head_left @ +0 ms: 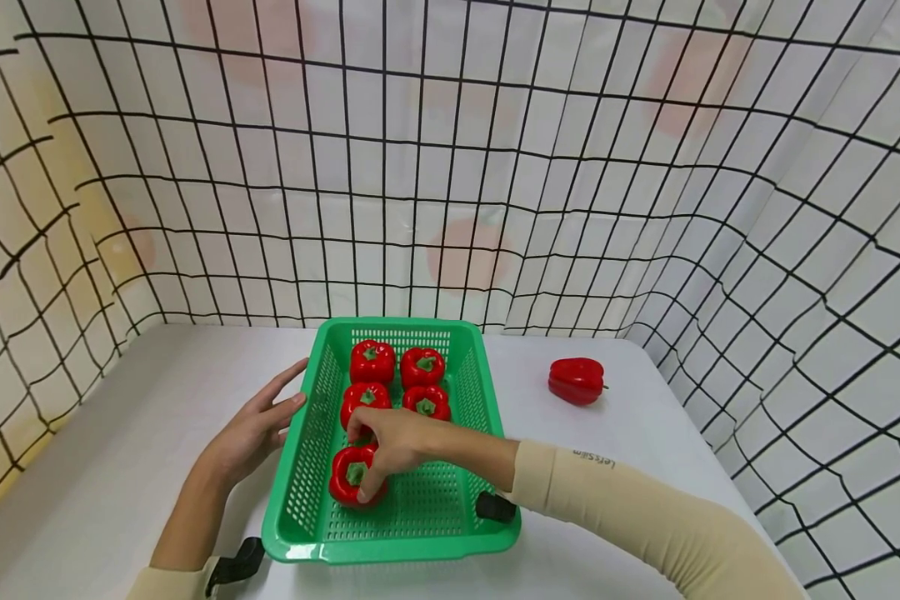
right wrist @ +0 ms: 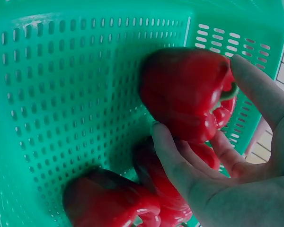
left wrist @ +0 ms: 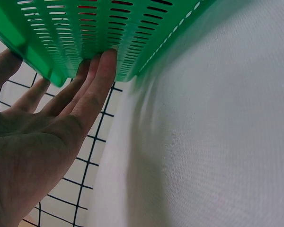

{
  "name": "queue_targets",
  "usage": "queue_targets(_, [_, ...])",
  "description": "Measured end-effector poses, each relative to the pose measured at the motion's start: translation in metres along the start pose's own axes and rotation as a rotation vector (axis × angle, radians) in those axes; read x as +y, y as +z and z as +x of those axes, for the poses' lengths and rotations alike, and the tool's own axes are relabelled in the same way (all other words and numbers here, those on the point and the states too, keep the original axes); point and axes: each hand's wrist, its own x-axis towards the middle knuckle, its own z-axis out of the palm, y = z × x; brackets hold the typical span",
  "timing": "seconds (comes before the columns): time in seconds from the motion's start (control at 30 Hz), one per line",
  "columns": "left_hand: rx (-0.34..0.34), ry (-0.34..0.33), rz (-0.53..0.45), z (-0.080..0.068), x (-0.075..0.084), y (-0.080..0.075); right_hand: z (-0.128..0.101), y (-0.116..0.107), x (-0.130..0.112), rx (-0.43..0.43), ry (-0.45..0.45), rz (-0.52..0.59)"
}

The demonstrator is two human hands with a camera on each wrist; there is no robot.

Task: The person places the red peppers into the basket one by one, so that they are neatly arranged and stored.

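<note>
A green plastic basket (head_left: 390, 546) with slotted walls stands on the white table. Inside, two red bell peppers (head_left: 372, 362) sit at the back and two more just in front of them. My right hand (head_left: 401, 442) reaches in from the right and holds another red bell pepper (right wrist: 184, 92) at the basket's front left, thumb on one side and fingers on the other. Its green stem faces up between them. My left hand (head_left: 243, 437) is at the basket's left side, its nearly straight fingers (left wrist: 92, 94) against the slotted outer wall beneath the rim.
One more red bell pepper (head_left: 576, 381) lies on its side on the table, right of the basket. Black grid netting (head_left: 390, 200) over white sheeting rises behind the table and along both sides. A black strap piece (head_left: 236, 567) sits at the left wrist.
</note>
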Motion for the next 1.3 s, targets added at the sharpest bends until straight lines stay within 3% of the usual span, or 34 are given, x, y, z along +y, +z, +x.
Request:
queue_targets(0.9, [0.000,-0.008,-0.004,-0.001,0.001,0.000,-0.007,-0.007,-0.003,-0.023,-0.010,-0.018])
queue_targets(1.3, [-0.005,-0.004,-0.004,-0.001,0.002,0.000,-0.015,-0.030,-0.004,0.053,0.015,-0.035])
